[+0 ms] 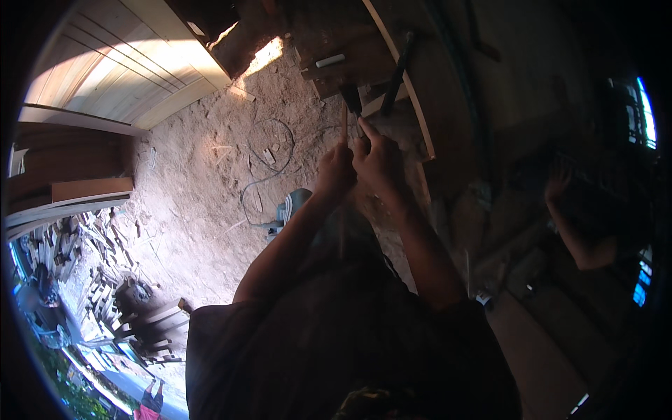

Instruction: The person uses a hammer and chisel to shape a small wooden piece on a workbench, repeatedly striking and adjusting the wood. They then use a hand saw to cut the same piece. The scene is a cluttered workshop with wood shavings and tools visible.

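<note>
Close together, both my hands are in front of my body near the edge of a dim wooden work surface. My left hand (335,170) is closed round a thin wooden strip (344,124) that points away from me. Beside it, nearly touching, my right hand (378,159) is closed with its index finger stretched along a slim tool (359,120). Shadow hides the tool's kind. A dark block-like piece (350,98) lies just past the tips of both. To its right rests a long dark tool (397,77). Farther off, a short white rod (330,61) lies on a board.
A grey power tool (294,204) with a dark cord (246,192) sits on the dusty floor. Pale wooden panels (119,59) stand at far left, above scrap wood (105,301). Another person's arm (577,227) shows at right; a distant person (148,404) is at lower left.
</note>
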Available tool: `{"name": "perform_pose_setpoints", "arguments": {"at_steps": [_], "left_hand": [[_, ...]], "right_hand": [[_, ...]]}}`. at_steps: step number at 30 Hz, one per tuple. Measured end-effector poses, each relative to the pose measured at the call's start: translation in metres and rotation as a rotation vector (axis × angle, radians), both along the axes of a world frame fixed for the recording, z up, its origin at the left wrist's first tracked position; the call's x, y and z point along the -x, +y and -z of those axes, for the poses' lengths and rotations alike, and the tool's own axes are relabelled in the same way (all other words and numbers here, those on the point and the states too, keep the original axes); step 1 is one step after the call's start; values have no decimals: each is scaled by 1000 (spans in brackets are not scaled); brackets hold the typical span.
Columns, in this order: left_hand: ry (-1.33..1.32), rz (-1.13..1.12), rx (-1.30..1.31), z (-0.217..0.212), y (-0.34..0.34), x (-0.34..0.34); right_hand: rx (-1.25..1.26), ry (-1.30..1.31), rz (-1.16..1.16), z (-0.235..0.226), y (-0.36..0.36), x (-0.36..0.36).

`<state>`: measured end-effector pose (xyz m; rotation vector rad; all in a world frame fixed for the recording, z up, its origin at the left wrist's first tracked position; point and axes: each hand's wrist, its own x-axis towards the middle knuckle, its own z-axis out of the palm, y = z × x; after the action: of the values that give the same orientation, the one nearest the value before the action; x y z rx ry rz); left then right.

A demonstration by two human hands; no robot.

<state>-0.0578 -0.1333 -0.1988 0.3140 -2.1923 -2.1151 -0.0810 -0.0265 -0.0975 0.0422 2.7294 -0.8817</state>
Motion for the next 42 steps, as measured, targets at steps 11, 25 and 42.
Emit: {"name": "perform_pose_setpoints", "arguments": {"at_steps": [11, 25, 42], "left_hand": [[-597, 25, -572, -14, -7, 3], [-549, -30, -376, -15, -7, -1], [-623, 58, -400, -12, -10, -2]], "right_hand": [[-38, 84, 16, 5, -12, 17], [-29, 30, -12, 4, -13, -1], [-20, -5, 77, 22, -15, 8]]}}
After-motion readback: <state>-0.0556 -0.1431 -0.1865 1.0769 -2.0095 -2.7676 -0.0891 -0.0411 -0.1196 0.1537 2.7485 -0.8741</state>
